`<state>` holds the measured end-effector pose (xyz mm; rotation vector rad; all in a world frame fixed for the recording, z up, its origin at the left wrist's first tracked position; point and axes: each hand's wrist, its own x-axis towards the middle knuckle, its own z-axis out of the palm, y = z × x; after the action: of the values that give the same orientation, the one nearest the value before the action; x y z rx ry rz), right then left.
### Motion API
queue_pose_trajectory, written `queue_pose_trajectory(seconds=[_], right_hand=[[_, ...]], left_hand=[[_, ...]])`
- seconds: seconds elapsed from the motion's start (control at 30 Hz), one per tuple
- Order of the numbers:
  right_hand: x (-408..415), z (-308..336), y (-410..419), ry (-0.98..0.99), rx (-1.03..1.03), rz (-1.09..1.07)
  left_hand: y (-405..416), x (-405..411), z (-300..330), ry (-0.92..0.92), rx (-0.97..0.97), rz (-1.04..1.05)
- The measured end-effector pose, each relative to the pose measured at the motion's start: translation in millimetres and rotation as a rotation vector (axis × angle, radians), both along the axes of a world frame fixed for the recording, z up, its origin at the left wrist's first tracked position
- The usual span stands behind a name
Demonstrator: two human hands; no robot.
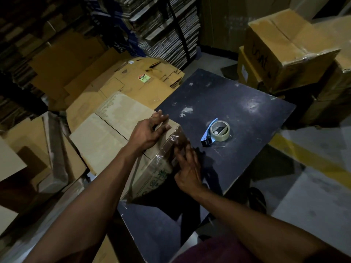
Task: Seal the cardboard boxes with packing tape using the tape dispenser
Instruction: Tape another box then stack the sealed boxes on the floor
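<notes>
Fingers (161, 118) of the left hand (148, 132) lie straight on the brown cardboard box (106, 133), right-hand fingers flat on its taped side — the blue tape dispenser (216, 132) rests just right on the dark tabletop (237, 95), nearer the right hand (187, 168).

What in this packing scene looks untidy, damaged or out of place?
The clear tape over the box edge is wrinkled under the right hand, not flat. The dark table carries stuck scraps of old tape. The tape dispenser lies on its side.
</notes>
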<state>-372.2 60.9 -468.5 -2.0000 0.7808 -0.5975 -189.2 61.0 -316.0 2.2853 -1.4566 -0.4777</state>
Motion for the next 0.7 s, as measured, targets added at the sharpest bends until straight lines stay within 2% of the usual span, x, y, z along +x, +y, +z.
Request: queue_pose_trajectory(seconds=[0.17,0.23,0.33,0.4,0.47,0.53,0.6,0.7], right_hand=[[-27.5,-8.9,14.5,-0.054,-0.070,0.060],[-26.3,16.3,6.0,-0.177,-0.122,0.020],[-23.6,63.2,-13.5,-0.349,-0.261,-0.047],[-18.4,91.2,-22.9,-0.413,-0.412,0.013],[-1.8,114.6,-31.5,-0.437,-0.511,0.162],[23.8,133.6,-32.7,-0.405,-0.558,0.324],[47.8,144.9,-27.9,-0.289,-0.541,0.470],[71.0,149.4,-23.7,-0.086,-0.434,0.652]], left_hand=[[17.7,-2.8,19.1,-0.001,-0.043,-0.008],[38.7,-0.6,30.7,-0.047,-0.099,0.029],[97.5,7.1,37.4,-0.022,-0.219,0.166],[147.5,9.9,33.6,0.022,-0.274,0.269],[194.7,6.2,27.5,0.121,-0.204,0.305],[230.8,-2.2,17.7,0.156,-0.077,0.254],[251.6,-11.0,3.9,0.087,0.026,0.200],[261.1,-18.1,-21.0,-0.067,-0.003,0.164]])
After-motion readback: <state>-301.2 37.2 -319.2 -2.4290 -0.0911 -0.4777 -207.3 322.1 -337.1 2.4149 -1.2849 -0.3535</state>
